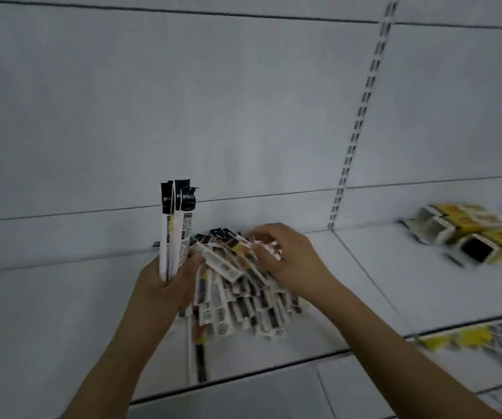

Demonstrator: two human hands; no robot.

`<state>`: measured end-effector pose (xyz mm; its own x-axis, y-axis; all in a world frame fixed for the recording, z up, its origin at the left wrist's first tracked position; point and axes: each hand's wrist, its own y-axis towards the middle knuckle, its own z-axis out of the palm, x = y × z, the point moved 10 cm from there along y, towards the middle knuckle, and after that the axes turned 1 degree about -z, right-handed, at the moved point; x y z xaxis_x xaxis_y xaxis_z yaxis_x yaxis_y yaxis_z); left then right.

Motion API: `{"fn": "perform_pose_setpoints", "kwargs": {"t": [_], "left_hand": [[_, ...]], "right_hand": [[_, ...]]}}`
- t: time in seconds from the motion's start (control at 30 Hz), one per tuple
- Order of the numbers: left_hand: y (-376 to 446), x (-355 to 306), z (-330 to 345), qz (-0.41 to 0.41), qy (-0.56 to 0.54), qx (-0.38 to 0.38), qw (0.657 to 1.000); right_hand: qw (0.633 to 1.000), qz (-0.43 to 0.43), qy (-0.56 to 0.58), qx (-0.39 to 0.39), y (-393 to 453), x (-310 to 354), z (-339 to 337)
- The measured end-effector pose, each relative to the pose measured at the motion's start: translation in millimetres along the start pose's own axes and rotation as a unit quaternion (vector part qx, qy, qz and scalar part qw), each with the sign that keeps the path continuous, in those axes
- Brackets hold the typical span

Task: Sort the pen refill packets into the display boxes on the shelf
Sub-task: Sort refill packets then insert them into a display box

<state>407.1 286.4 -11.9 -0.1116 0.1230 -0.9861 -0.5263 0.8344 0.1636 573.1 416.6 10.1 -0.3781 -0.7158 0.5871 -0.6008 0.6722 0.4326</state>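
Observation:
A loose pile of pen refill packets (237, 300), white with black ends, lies on the white shelf (62, 313) in the middle. My left hand (162, 285) holds a bunch of black-topped packets (177, 225) upright at the pile's left edge. My right hand (283, 255) rests on the pile's far right side, its fingers curled down into the packets; whether they pinch one is hidden. Yellow and white display boxes (461, 234) lie on their sides on the shelf at the far right, open ends toward me.
A slotted metal upright (361, 116) splits the white back wall into two bays. A single packet (200, 355) lies toward the shelf's front edge. On a lower shelf at the right sit blurred yellow and pale packets (479, 340).

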Motion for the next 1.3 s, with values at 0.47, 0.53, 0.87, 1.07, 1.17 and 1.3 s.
{"fn": "perform_pose_setpoints", "kwargs": {"t": [0.47, 0.53, 0.87, 1.07, 1.17, 1.3], "left_hand": [[-6, -9, 304, 0.020, -0.049, 0.170, 0.984], [-3, -9, 337, 0.020, -0.030, 0.171, 0.985], [26, 0, 492, 0.022, 0.131, 0.123, 0.984], [30, -4, 553, 0.019, 0.099, 0.185, 0.978], [47, 1, 560, 0.034, 0.111, 0.158, 0.981], [59, 11, 559, 0.048, 0.074, 0.120, 0.989]], "right_hand": [[0.964, 0.173, -0.152, -0.137, -127, -237, -261], [0.964, 0.173, -0.162, -0.119, -129, -268, -286], [0.977, 0.091, -0.194, 0.005, -130, -389, -359], [0.974, 0.042, -0.223, 0.028, -125, -414, -357], [0.972, 0.021, -0.233, 0.000, -130, -419, -352], [0.971, 0.002, -0.239, -0.023, -133, -419, -353]]}}
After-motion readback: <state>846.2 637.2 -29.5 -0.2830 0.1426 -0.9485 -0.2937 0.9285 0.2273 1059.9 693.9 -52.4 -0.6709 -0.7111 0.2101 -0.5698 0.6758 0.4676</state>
